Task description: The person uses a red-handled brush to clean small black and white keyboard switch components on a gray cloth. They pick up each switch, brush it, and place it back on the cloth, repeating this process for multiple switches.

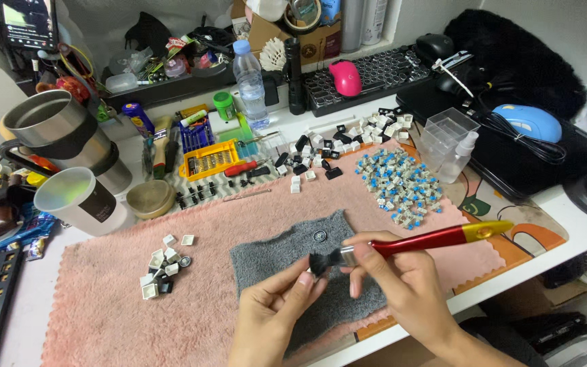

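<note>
right hand [402,285] grips red brush [436,239] — left hand [276,309] pinches, seemingly, a small keycap [305,277] over grey cloth [287,255].

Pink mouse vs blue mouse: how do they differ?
The pink mouse sits on the stripped black keyboard frame; the blue mouse lies on a black case further right. The pink one looks narrower, the blue one broader and flatter. Both lie untouched, far from the hands.
</note>
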